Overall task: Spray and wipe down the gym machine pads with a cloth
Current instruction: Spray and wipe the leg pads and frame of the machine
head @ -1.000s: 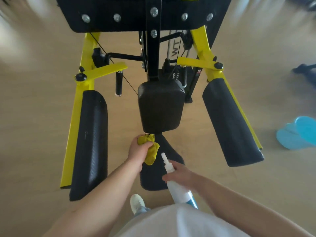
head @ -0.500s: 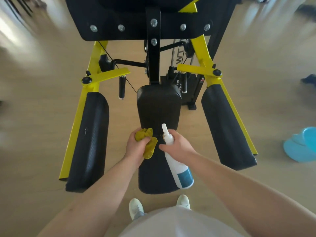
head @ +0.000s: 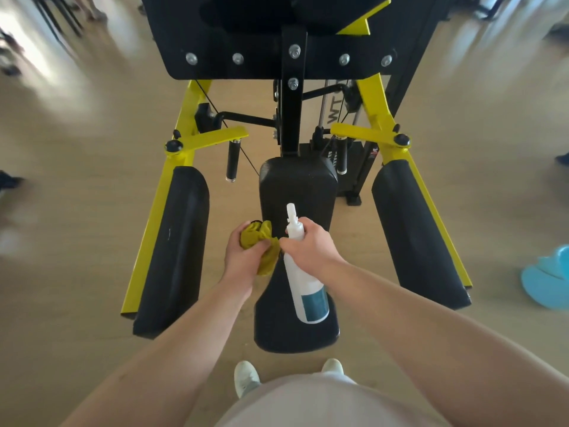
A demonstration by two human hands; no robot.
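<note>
With right hand (head: 311, 246) gripping the spray bottle (head: 308, 291), mist the centre pad (head: 297, 186) at 12 o'clock evenly; left hand (head: 243, 260) clutches yellow cloth (head: 257, 237).

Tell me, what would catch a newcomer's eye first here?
The gym machine's bright yellow frame stands out, with long black side pads. In the middle, the left hand grips a yellow cloth and the right hand holds a white spray bottle over the centre pad.

2 hands (head: 243, 260), 1 cloth (head: 255, 236), 1 spray btl (head: 308, 291), 2 side pads (head: 175, 248), 2 centre pads (head: 297, 186), 2 shoes (head: 244, 377)
</note>
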